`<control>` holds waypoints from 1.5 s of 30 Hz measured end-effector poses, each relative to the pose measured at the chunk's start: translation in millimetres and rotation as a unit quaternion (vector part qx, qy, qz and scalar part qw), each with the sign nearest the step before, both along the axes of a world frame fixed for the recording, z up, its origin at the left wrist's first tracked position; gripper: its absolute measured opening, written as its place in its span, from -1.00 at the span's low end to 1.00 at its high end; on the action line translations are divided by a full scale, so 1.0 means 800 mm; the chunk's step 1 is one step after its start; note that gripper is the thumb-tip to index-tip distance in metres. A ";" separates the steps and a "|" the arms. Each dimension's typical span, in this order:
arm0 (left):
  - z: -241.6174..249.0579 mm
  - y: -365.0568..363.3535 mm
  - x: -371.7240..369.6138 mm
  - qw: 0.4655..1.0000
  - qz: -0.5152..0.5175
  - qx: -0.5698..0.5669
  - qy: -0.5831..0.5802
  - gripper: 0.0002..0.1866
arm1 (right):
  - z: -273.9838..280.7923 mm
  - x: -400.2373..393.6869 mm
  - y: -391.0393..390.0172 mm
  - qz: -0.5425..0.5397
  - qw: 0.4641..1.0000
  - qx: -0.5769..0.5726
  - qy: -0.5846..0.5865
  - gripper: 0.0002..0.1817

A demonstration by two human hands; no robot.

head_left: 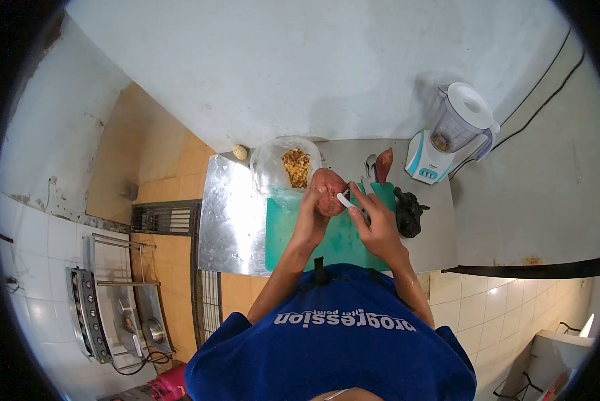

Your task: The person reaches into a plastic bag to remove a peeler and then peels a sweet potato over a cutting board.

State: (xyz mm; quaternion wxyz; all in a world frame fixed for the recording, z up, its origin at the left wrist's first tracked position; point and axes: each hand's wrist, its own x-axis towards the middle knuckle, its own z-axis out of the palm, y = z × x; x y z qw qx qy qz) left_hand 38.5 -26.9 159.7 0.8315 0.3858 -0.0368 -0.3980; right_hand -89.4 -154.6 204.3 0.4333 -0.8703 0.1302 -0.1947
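My left hand [310, 217] is wrapped round a large reddish-brown sweet potato [330, 184], held up over the green cutting board [293, 237]. My right hand [380, 226] grips a small white peeler [344, 200] against the right side of the sweet potato; its blade is hard to make out. Behind my right hand lie a second, narrower sweet potato [384, 164] and a metal spoon [370, 162]. Right of the board is a crumpled black plastic bag [410, 212].
A clear plastic bag [268, 167] of chopped yellow-brown pieces [296, 167] stands behind the board. A small pale round item [240, 152] sits at the metal table's [228, 214] back left corner. At right stands a blender [440, 144] with its cord. A stove [89, 314] is far left.
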 end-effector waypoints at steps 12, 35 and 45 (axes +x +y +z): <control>0.020 0.000 0.017 0.995 0.098 -0.014 0.001 -0.47 | -0.009 -0.002 0.011 0.012 0.999 -0.026 0.026 -0.44; -0.017 -0.010 -0.003 0.987 0.158 -0.013 -0.011 -0.49 | -0.016 0.014 0.014 0.017 0.999 -0.029 0.036 -0.49; -0.052 -0.011 0.005 0.987 0.149 -0.051 0.012 -0.51 | -0.030 0.013 0.019 0.022 0.998 -0.035 0.038 -0.48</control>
